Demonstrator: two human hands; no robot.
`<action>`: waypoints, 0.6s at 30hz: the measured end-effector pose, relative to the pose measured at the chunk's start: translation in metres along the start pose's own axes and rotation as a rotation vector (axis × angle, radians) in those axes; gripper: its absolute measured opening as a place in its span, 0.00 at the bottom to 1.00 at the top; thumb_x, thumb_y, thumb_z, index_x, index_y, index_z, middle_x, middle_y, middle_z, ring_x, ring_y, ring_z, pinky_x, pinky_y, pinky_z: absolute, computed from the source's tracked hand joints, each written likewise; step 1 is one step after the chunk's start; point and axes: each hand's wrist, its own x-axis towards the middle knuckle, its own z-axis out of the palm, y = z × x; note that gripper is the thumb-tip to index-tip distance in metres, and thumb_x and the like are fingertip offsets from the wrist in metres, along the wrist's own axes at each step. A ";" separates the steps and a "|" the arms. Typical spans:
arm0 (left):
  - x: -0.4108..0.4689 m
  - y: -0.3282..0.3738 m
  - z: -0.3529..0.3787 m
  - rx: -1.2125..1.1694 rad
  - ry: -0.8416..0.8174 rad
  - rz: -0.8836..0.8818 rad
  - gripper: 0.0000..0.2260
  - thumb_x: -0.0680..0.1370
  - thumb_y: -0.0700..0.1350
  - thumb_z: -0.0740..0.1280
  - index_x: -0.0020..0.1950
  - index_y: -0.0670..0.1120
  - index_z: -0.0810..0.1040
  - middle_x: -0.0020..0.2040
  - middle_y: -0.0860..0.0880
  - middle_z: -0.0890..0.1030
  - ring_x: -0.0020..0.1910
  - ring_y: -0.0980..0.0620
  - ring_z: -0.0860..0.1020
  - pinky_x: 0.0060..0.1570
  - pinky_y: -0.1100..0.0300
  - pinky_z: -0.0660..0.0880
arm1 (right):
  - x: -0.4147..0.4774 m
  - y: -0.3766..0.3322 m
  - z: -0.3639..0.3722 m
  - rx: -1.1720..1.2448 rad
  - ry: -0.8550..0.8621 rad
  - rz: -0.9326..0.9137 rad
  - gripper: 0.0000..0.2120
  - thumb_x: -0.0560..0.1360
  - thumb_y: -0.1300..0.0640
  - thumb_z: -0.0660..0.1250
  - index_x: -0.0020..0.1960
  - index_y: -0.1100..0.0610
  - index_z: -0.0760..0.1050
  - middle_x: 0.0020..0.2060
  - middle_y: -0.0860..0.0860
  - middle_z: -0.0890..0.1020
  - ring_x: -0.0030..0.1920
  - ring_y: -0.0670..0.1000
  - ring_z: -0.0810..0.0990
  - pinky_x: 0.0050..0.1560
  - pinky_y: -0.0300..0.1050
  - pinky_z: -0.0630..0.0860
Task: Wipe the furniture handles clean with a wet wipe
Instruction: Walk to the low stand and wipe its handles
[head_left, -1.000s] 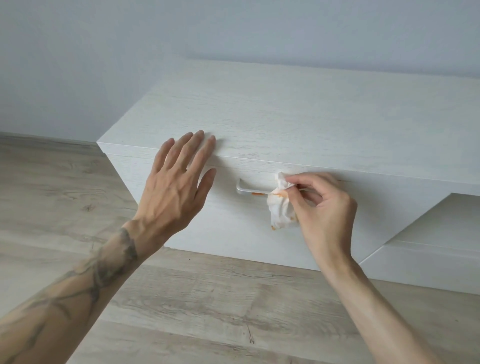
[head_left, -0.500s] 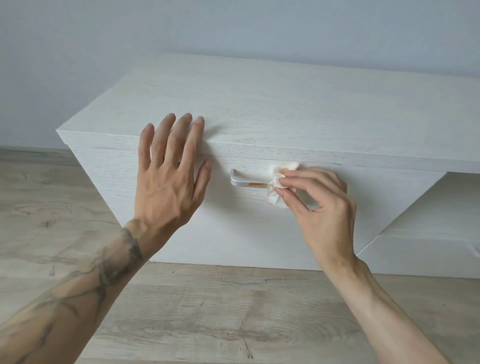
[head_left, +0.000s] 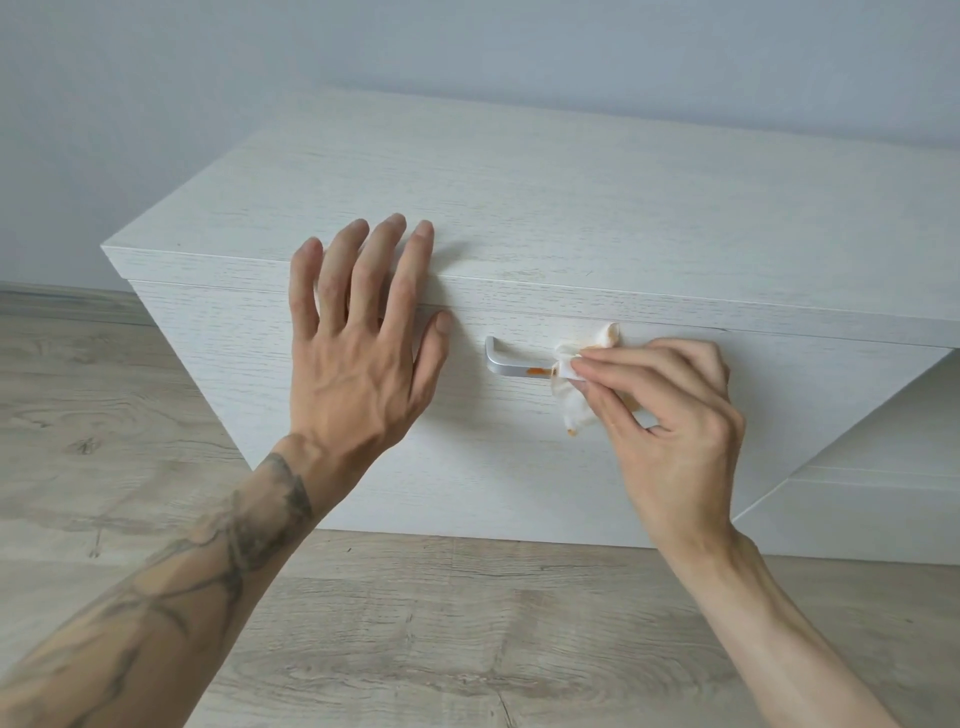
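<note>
A silver bar handle (head_left: 506, 361) is fixed to the front of a low white cabinet (head_left: 571, 208). An orange smear (head_left: 536, 371) shows on the bar just left of the wipe. My right hand (head_left: 670, 421) pinches a crumpled white wet wipe (head_left: 576, 374), stained orange, around the bar; the handle's right part is hidden by wipe and fingers. My left hand (head_left: 358, 353) rests flat with fingers spread against the cabinet's top front edge, left of the handle, holding nothing.
The cabinet stands against a pale blue-grey wall (head_left: 467, 62) on a light wood-grain floor (head_left: 467, 623). To the right a lower white unit (head_left: 883, 467) joins the cabinet below its overhang.
The view has shifted and drawn closer. My left hand has settled onto the cabinet's front edge. The wipe sits slightly further right along the bar, and the orange smear beside it remains.
</note>
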 end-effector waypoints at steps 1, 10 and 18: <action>0.000 0.000 0.001 0.001 0.006 0.003 0.26 0.88 0.53 0.57 0.84 0.42 0.63 0.79 0.39 0.69 0.78 0.37 0.65 0.82 0.40 0.53 | 0.000 -0.004 0.005 0.006 0.006 -0.001 0.06 0.79 0.57 0.77 0.55 0.54 0.88 0.52 0.43 0.86 0.51 0.51 0.78 0.53 0.57 0.77; -0.001 -0.001 0.005 -0.007 0.032 0.005 0.26 0.88 0.53 0.57 0.84 0.42 0.63 0.79 0.39 0.70 0.78 0.37 0.65 0.82 0.41 0.51 | -0.001 0.000 0.003 0.004 0.011 0.020 0.05 0.79 0.55 0.78 0.54 0.52 0.88 0.50 0.42 0.87 0.50 0.53 0.76 0.51 0.65 0.75; -0.001 -0.002 0.008 -0.004 0.051 0.017 0.26 0.88 0.54 0.57 0.83 0.42 0.64 0.78 0.39 0.71 0.78 0.38 0.65 0.82 0.41 0.51 | -0.001 0.003 0.001 0.018 -0.008 0.037 0.05 0.78 0.53 0.78 0.53 0.52 0.88 0.50 0.42 0.87 0.51 0.57 0.76 0.50 0.67 0.75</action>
